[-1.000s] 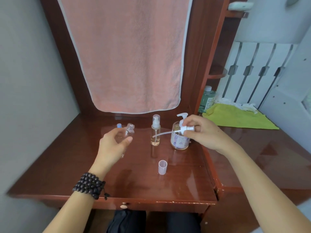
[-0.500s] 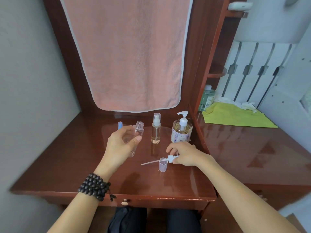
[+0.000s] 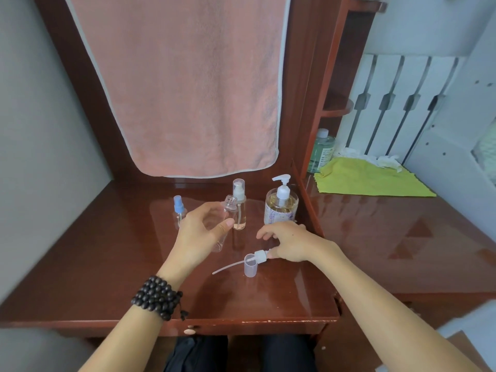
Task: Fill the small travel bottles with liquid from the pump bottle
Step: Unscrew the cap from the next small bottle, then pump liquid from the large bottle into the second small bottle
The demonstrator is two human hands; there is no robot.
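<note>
My left hand grips a small clear travel bottle, uncapped and tilted, just above the desk. The bottle looks empty. My right hand lies low on the desk, its thumb tip against a white spray head while its index finger is lifted off. The spray head's thin tube lies flat, and the head leans on a clear cap. The pump bottle, holding yellowish liquid, stands behind my right hand. A capped spray bottle with amber liquid and a small blue-topped bottle stand at the back.
The glossy red-brown desk has a pink towel hanging behind it. A raised side panel borders the desk on the right. Beyond it lie a green cloth and a green bottle.
My right hand brought the spray head down from beside the pump bottle and laid it on the desk against the cap, loosening its pinch. My left hand moved the open bottle slightly right.
</note>
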